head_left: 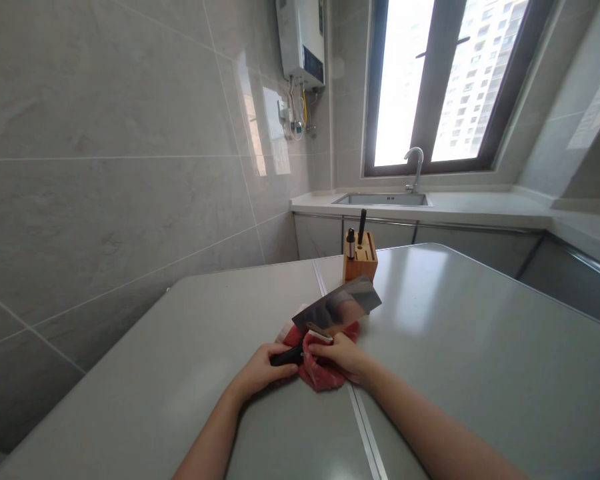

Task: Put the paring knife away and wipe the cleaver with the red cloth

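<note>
My left hand (263,370) grips the black handle (286,357) of a steel cleaver, whose broad rectangular blade (337,305) points away from me and reflects the room. My right hand (337,353) presses a crumpled red cloth (323,370) around the blade's lower edge, close to the handle. Part of the blade near the handle is hidden by the cloth and my right fingers. Both hands are just above the grey table (180,380), and the cloth rests on it.
A wooden knife block (360,261) holding a black-handled knife and a sharpening steel stands at the table's far edge. Behind it are a white counter (480,208) with a steel sink (380,199) and faucet (416,167), under a window (445,87).
</note>
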`<state>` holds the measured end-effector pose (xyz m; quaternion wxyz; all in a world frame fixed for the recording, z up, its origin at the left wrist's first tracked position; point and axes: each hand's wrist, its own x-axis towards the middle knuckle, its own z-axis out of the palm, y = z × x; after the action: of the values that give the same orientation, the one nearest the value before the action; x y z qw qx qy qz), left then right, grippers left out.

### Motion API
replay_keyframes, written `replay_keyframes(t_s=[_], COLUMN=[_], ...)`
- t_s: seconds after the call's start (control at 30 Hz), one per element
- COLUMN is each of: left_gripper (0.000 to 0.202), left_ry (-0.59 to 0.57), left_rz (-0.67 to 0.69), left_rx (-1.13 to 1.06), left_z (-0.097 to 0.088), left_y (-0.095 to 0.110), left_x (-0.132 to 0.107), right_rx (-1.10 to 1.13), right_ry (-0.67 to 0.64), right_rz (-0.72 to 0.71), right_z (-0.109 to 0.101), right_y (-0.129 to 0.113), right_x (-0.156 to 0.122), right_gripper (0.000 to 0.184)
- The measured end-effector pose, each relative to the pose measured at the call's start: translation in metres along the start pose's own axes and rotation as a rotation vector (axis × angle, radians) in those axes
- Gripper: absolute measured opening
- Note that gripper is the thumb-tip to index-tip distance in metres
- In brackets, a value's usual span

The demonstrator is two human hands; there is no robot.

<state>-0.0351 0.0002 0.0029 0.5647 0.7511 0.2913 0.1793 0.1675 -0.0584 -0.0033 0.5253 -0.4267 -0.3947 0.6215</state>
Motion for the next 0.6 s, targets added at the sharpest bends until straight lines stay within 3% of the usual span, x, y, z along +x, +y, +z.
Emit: replay_keyframes(t_s=[0.6], left_gripper=[0.037], left_ry=[0.031], left_rz=[-0.045], left_rx=[-0.086], left_z=[0.0001], left_y=[0.0005], left_x=[0.0016], right_rx=[-0.016], right_ry=[0.042], right_rz=[-0.025], right_z=[0.0006], right_y=[0.0025], right_x=[0.0046], right_gripper=[0.035])
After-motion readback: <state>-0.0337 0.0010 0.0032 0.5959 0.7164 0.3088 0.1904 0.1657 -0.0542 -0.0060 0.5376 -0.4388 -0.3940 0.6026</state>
